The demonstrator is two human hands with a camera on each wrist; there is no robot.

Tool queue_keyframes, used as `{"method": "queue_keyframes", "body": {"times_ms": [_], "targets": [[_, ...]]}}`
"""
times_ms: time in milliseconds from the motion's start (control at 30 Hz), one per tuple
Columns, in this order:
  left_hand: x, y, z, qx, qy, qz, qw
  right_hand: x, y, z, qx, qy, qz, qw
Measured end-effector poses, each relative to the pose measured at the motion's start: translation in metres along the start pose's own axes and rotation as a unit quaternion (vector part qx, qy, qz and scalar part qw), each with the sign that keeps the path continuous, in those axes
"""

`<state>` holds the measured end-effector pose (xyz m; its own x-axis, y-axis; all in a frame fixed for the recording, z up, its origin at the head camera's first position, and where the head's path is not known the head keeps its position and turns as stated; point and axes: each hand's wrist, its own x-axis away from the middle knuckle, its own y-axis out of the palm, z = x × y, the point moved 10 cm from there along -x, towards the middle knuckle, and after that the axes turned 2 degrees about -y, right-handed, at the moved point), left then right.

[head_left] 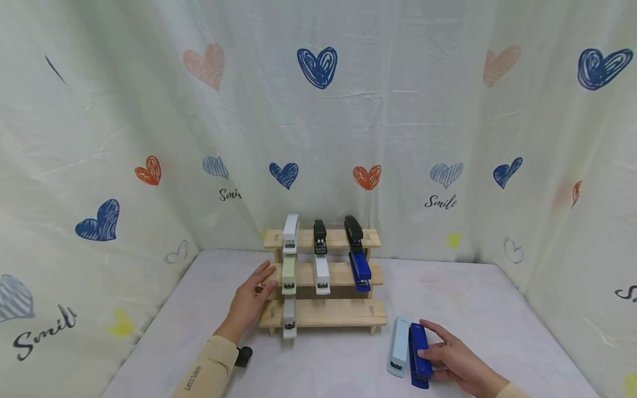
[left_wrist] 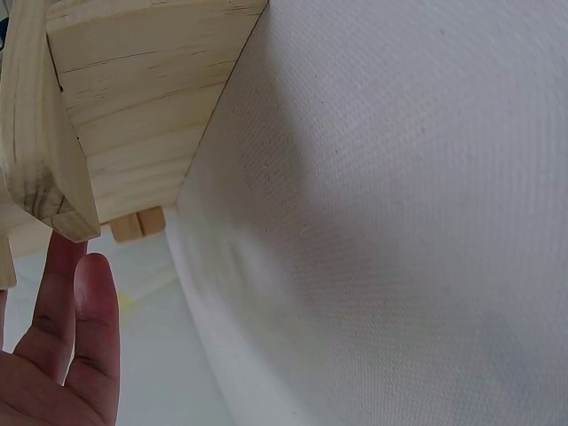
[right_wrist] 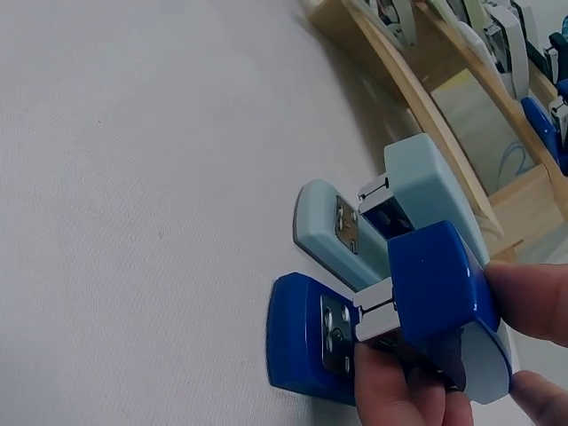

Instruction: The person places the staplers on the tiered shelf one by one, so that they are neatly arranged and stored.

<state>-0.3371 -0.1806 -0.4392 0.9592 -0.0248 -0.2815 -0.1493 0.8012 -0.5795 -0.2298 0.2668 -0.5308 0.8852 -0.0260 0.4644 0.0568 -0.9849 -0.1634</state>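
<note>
My right hand (head_left: 455, 359) pinches a dark blue stapler (head_left: 420, 354) at the table's front right, thumb on one side and fingers on the other. Right beside it, on its left, lies a light blue stapler (head_left: 399, 345). At the left end of a three-tier wooden rack (head_left: 343, 314), my left hand (head_left: 251, 298) rests its loosely extended fingertips by the middle shelf. In the left wrist view, the thumb (left_wrist: 96, 293) is just below the edge of a wooden board (left_wrist: 53, 177). The right wrist view shows the blue stapler's base (right_wrist: 302, 333) close over the white cloth.
The top shelf holds a white stapler (head_left: 291, 229) and two black staplers (head_left: 320, 235). Green (head_left: 289, 273), white (head_left: 322, 273) and blue (head_left: 360, 271) staplers stand on the middle shelf, a grey one (head_left: 290, 318) on the bottom. A small black object (head_left: 243, 357) sits near the left sleeve.
</note>
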Motion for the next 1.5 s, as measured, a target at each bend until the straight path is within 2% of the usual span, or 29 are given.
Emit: {"method": "queue_keyframes", "body": {"times_ms": [300,600,867,1500], "targets": [[0.0,0.001,-0.002,-0.004,-0.006,-0.002,1.0,-0.001,-0.005,0.0,-0.011,-0.001,0.004,0.9999],[0.0,0.001,-0.003,-0.005,-0.014,-0.011,0.9998,0.001,-0.01,-0.009,-0.029,-0.016,-0.003,0.9995],[0.001,0.0,0.0,-0.008,0.004,-0.001,1.0,0.002,-0.011,-0.016,-0.037,-0.031,-0.013,0.9987],[0.0,0.0,0.0,-0.001,0.005,-0.008,1.0,-0.002,-0.014,-0.022,-0.047,-0.024,0.0,0.9986]]}}
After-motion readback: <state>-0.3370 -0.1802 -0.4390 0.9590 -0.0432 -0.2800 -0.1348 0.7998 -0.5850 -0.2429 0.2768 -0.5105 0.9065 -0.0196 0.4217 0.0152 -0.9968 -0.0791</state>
